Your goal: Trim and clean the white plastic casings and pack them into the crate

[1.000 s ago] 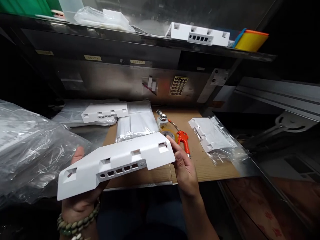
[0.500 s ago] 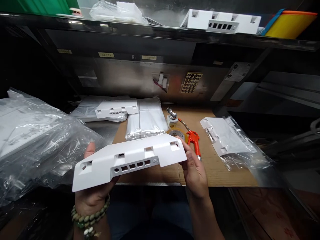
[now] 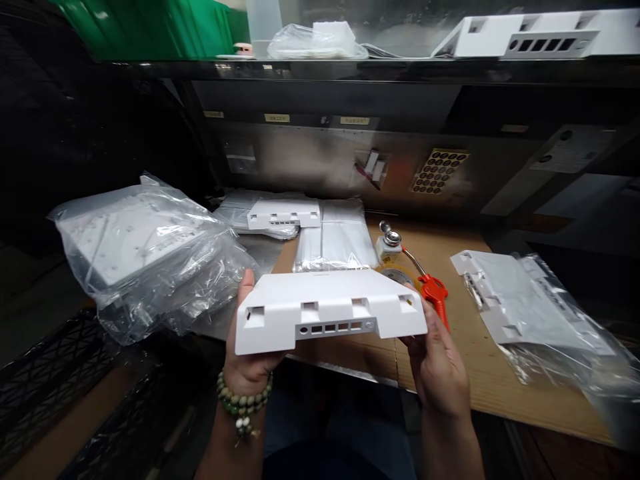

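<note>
While left grip (image 3: 250,370) and right grip (image 3: 440,370) hold white casing (image 3: 323,290), clear bag (image 3: 167,307) enclosing panel (image 3: 130,240)

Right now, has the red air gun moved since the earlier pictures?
No: against the bottle on the cardboard, the red air gun shows no shift.

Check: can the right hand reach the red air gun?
Probably yes: the red air gun lies just beyond the right hand, nothing seen on top of it. But that hand holds the white housing and would likely have to let go.
</note>
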Motion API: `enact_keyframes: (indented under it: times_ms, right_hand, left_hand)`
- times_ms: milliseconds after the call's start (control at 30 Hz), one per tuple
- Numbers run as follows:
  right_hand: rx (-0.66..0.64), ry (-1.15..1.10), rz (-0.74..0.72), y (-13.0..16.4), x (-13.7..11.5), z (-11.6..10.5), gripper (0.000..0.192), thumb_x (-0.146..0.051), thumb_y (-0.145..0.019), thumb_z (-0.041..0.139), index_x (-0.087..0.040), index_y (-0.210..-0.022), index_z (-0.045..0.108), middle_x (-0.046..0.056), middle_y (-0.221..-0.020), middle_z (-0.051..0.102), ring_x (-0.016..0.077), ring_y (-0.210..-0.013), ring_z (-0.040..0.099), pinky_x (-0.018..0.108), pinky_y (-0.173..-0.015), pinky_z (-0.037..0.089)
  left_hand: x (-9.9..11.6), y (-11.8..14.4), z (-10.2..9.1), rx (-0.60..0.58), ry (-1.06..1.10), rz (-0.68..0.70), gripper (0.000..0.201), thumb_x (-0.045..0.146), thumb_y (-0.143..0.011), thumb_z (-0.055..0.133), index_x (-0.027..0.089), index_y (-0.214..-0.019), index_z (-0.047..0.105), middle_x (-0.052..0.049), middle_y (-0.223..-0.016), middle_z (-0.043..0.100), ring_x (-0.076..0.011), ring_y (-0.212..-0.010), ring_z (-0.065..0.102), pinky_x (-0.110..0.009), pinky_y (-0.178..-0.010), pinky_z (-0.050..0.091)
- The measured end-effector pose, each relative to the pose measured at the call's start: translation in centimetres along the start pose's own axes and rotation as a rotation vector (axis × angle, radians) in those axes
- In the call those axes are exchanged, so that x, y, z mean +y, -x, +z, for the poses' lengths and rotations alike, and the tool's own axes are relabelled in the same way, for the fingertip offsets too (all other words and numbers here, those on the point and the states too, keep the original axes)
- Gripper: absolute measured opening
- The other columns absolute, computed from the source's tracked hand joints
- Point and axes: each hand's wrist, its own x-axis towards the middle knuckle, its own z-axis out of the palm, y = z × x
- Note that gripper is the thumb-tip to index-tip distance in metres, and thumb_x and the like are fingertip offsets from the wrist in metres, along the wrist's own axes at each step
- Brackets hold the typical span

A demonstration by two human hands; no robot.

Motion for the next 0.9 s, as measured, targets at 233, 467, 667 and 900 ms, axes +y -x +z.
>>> enact_keyframes:
  times_ms: [233,467,667,900]
  right_hand:
    - [0.049,-0.052,-0.056,0.0,-0.3,-0.4,0.035,-0.055,-0.099,0.063,-0.036,-0.125,0.076,0.004,-0.135,0.073,0.0246,-0.123,0.070,0.041,-0.100,0.061]
    - [0.102,-0.060,-0.083,0.6,-0.3,-0.7,0.026,-0.044,-0.092,0.077,-0.038,-0.118,0.078,0.000,-0.118,0.079,0.0210,-0.102,0.077,0.043,-0.096,0.063]
    - [0.126,-0.050,-0.098,0.7,-0.1,-0.7,0.026,-0.042,-0.091,0.079,-0.037,-0.116,0.078,0.000,-0.113,0.080,0.0203,-0.101,0.076,0.043,-0.096,0.063]
    - [0.172,-0.073,-0.144,1.0,0.8,-1.3,0.026,-0.039,-0.087,0.083,-0.037,-0.113,0.079,-0.002,-0.109,0.081,0.0158,-0.101,0.074,0.034,-0.099,0.059]
  left_hand:
    - [-0.8,-0.9,2.7,0.083,0.096,0.249,0.097,0.096,-0.081,0.033,0.028,-0.144,0.062,-0.008,-0.143,0.068,-0.0415,-0.142,0.052,-0.058,-0.111,0.049]
    - [-2.1,-0.8,2.1,0.288,0.079,0.375,0.104,0.101,-0.073,0.038,0.029,-0.144,0.062,-0.004,-0.145,0.066,-0.0410,-0.154,0.031,-0.052,-0.113,0.050]
    - [-2.2,-0.6,1.8,0.147,0.104,0.339,0.111,0.105,-0.067,0.037,0.028,-0.142,0.063,-0.004,-0.150,0.062,-0.0386,-0.158,0.023,-0.049,-0.118,0.045]
    - [-2.9,-1.4,1.2,0.167,-0.041,0.410,0.126,0.113,-0.046,0.035,0.031,-0.137,0.066,-0.006,-0.134,0.072,-0.0400,-0.156,0.027,-0.048,-0.109,0.052]
